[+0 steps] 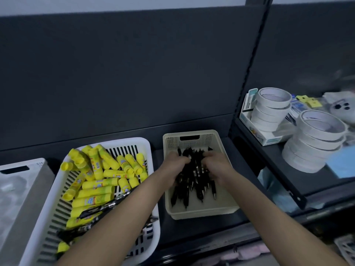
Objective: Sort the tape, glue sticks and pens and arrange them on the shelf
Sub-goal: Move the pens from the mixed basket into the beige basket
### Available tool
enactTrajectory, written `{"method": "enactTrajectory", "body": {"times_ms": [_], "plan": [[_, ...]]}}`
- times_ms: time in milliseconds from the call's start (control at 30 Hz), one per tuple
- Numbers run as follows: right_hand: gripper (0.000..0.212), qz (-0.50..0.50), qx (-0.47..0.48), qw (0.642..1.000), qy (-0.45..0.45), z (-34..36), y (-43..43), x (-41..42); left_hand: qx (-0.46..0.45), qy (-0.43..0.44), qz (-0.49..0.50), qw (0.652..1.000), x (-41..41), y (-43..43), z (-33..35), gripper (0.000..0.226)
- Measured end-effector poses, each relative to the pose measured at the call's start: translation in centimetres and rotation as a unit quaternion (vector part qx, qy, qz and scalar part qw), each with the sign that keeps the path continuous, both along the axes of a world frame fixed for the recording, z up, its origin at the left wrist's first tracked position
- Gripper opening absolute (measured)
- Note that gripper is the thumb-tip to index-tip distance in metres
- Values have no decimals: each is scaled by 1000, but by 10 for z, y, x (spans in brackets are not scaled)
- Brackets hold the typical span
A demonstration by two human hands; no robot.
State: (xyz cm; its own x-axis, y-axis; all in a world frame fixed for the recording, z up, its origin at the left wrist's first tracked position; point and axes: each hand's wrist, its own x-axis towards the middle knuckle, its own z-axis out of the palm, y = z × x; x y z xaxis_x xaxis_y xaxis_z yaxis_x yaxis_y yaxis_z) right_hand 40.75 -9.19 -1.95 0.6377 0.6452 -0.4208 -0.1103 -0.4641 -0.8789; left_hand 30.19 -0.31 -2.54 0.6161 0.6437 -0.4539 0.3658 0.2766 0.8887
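Note:
A bundle of black pens (194, 181) lies in a beige basket (203, 213) on the dark shelf. My left hand (172, 166) and my right hand (218, 166) both clasp the bundle from either side, inside the basket. To the left, a white slatted basket (151, 154) holds several yellow glue sticks (99, 167) and a few black pens (101, 208) lying under my left forearm. Two stacks of white tape rolls (315, 141) stand on the neighbouring shelf at the right.
A grey-white basket (25, 189) sits at the far left. A black upright post (247, 73) divides the two shelf bays. Small boxes and packets (265, 135) crowd the right shelf behind the tape. The shelf's back wall is dark grey.

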Motion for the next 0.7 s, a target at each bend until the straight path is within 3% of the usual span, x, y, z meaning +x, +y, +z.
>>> {"method": "enactTrajectory", "body": {"times_ms": [67,300,400,500,600,700], "plan": [[25,16,23,997,-69,6,2,-3,59,-18,-19,998,-9,2,9,7],[29,143,41,962,-231,19,18,-36,202,-47,-39,977,-86,15,35,17],[34,188,43,946,-262,20,24,-57,305,23,-76,949,-130,24,34,27],[31,220,51,932,-285,20,30,-77,386,135,-157,899,-171,38,26,49],[30,248,60,915,-313,20,36,-93,386,232,-260,854,-198,46,13,77],[27,255,75,904,-333,21,39,-105,393,279,-294,825,-206,43,1,77]]}}
